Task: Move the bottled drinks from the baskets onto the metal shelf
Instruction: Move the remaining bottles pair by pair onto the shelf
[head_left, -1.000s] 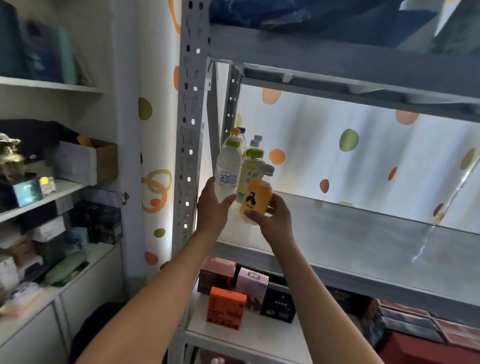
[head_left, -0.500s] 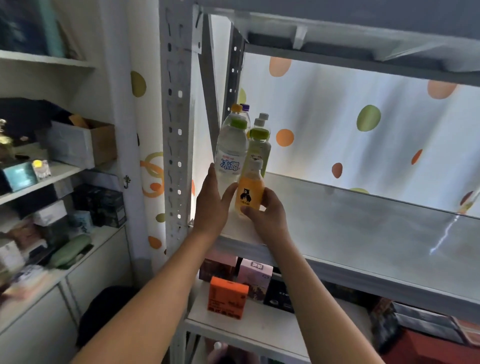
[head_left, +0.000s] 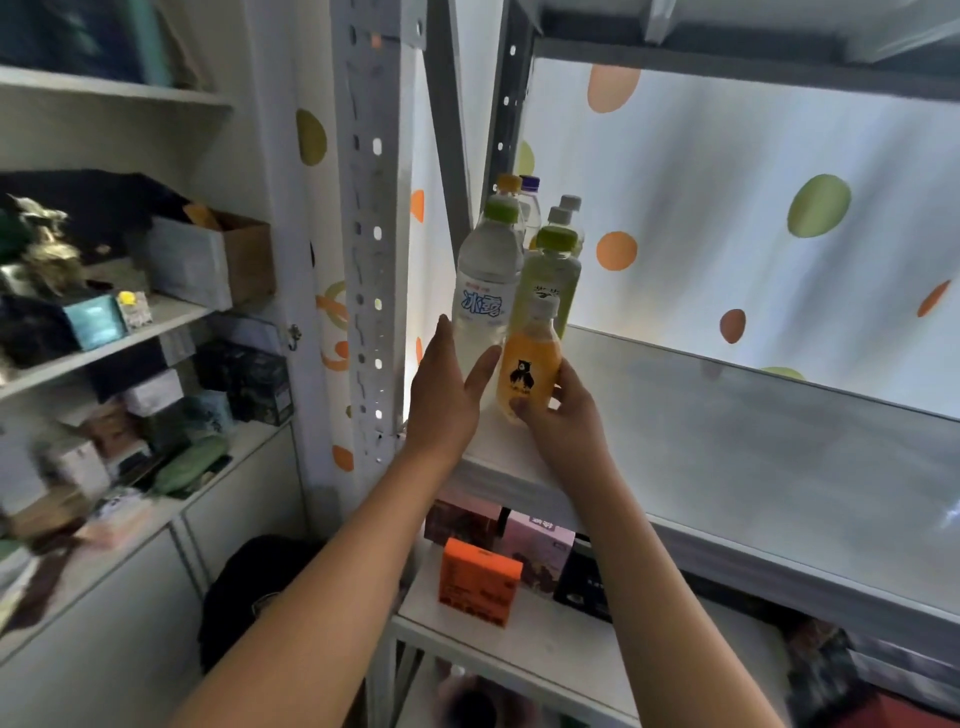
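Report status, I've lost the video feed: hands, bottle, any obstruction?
Left hand open beside clear water bottle. Right hand fingers grip small orange bear-label bottle, standing on grey metal shelf. Nothing blocking.

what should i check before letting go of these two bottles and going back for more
1. Orange bottle upright on the metal shelf: ok, it stands near the front edge.
2. Right hand off the orange bottle: not ok, thumb and fingers are curled round its lower part.
3. Clear water bottle standing on its own: ok, it looks upright; the left hand is open beside its base.
4. Base of the orange bottle fully on the shelf: cannot tell, the right hand hides it.
5. Room for more bottles: ok, the shelf to the right of the cluster is bare.
6. Green-capped bottle behind not knocked: ok, it stands upright.
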